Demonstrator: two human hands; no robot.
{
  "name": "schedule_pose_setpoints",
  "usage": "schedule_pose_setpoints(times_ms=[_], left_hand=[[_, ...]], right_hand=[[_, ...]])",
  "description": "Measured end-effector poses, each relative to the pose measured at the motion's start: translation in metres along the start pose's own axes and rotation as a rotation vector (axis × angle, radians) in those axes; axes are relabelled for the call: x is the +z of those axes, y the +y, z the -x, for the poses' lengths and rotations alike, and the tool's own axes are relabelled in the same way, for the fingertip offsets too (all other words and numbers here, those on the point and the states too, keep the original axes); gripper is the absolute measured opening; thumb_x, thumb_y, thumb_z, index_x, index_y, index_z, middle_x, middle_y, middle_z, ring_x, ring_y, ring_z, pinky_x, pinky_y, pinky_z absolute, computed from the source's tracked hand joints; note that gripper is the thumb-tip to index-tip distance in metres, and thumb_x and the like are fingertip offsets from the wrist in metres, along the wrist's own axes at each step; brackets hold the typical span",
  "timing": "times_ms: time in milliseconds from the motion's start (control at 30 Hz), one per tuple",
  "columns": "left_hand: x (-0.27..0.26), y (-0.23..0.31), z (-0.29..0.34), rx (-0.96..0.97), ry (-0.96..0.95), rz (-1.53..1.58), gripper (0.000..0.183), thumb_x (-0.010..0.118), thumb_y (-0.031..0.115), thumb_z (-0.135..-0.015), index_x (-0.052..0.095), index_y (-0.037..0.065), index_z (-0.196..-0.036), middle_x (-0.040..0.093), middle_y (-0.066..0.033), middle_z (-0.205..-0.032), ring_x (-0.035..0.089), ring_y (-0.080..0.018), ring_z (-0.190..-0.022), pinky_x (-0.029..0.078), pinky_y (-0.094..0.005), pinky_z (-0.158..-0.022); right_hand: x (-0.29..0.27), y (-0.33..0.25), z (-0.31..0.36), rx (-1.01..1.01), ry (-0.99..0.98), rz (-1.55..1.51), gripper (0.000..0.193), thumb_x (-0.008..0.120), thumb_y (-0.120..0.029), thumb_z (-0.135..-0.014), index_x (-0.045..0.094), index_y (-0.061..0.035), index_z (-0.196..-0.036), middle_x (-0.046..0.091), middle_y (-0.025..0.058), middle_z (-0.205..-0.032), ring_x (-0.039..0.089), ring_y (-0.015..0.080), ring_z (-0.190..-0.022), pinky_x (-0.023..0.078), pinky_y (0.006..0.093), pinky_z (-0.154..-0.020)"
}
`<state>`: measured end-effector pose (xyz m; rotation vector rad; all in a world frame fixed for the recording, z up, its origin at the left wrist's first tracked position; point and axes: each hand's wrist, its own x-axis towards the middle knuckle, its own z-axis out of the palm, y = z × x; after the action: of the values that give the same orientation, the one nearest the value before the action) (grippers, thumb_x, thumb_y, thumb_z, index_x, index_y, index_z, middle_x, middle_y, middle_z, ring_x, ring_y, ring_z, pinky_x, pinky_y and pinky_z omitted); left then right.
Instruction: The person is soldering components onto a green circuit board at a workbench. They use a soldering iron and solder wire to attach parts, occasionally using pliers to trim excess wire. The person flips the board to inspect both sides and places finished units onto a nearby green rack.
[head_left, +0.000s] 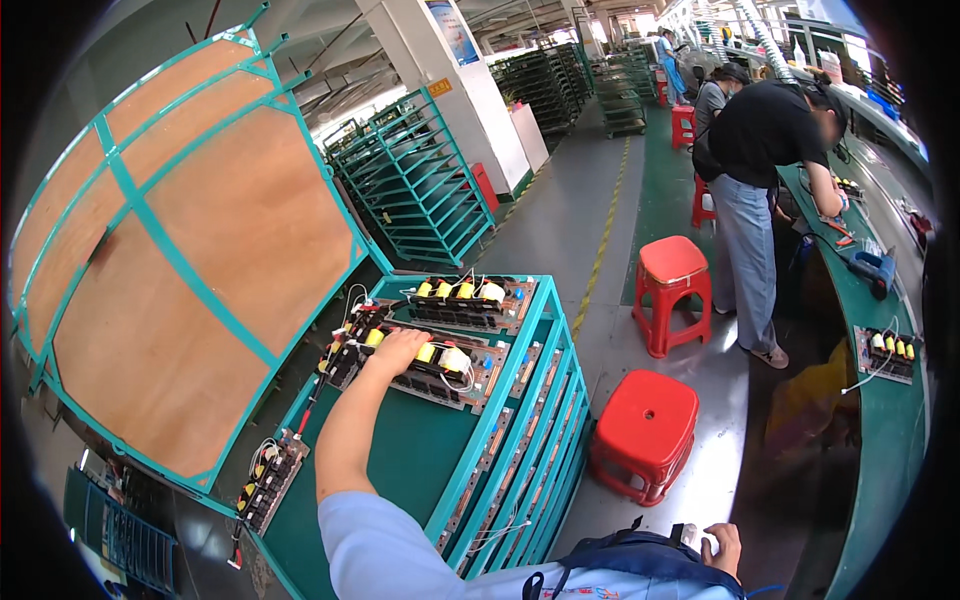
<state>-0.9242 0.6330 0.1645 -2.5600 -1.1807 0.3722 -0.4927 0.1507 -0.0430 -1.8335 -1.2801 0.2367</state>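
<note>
My left arm reaches over the top shelf of a green metal rack (462, 470). My left hand (398, 350) is closed over the middle of a circuit board (485, 375) with yellow coils, black parts and white wires; the fingertips are partly hidden behind it. Just beyond lies a similar circuit board (515, 300), and another (272, 485) sits at the shelf's left edge. Low at the right, beside a dark blue bag (640, 555) against my body, my right hand (722, 550) has curled fingers near a small white object (687, 535). What it grips is mostly hidden.
Lower rack levels hold more boards. A large wooden panel in a green frame (240, 240) leans at the left. Two red stools (648, 425) stand right of the rack. A person in black (765, 130) bends over a green workbench (870, 450) bearing another board.
</note>
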Motion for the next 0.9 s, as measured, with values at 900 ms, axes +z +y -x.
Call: schedule_pose_setpoints(times_ms=[900], left_hand=[[-0.069, 0.106, -0.135, -0.119, 0.301, 0.027, 0.015, 0.056, 0.004, -0.068, 0.063, 0.007, -0.082, 0.061, -0.0155, -0.089, 0.058, -0.0318, -0.087, 0.042, -0.0431, -0.078]], right_hand=[[-0.066, 0.076, -0.003, 0.028, -0.187, -0.015, 0.018, 0.057, -0.013, -0.077, 0.057, -0.0068, -0.094, 0.058, 0.0112, -0.086, 0.057, 0.0300, -0.084, 0.045, 0.0396, -0.075]])
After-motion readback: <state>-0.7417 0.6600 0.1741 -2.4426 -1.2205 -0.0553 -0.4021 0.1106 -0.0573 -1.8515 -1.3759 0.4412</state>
